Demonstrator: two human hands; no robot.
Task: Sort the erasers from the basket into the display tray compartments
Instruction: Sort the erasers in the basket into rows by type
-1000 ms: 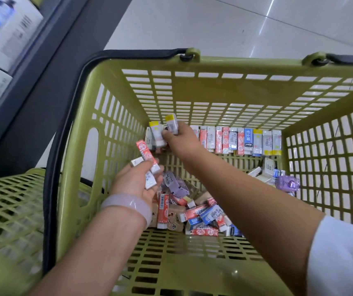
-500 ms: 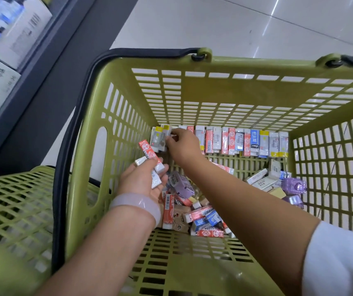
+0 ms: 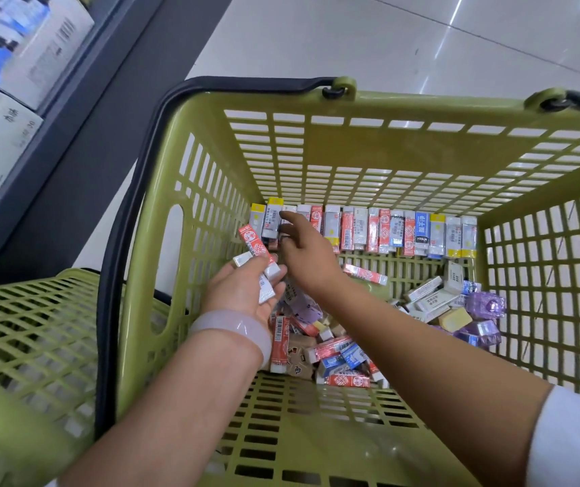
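Inside the green basket (image 3: 183,191), the left hand (image 3: 243,290) clamps a red-sleeved eraser (image 3: 258,251) and white ones between thumb and fingers. The right hand (image 3: 308,253) has fingers loosely spread, its fingertips (image 3: 283,215) touching the upright eraser row (image 3: 369,230). Loose erasers (image 3: 334,349) lie beneath both wrists.

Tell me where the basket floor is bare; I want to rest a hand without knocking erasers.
Bare: the near floor of the basket, below the loose eraser pile, and a strip between the standing eraser row and the purple packs. Crowded: far wall, middle, right side.
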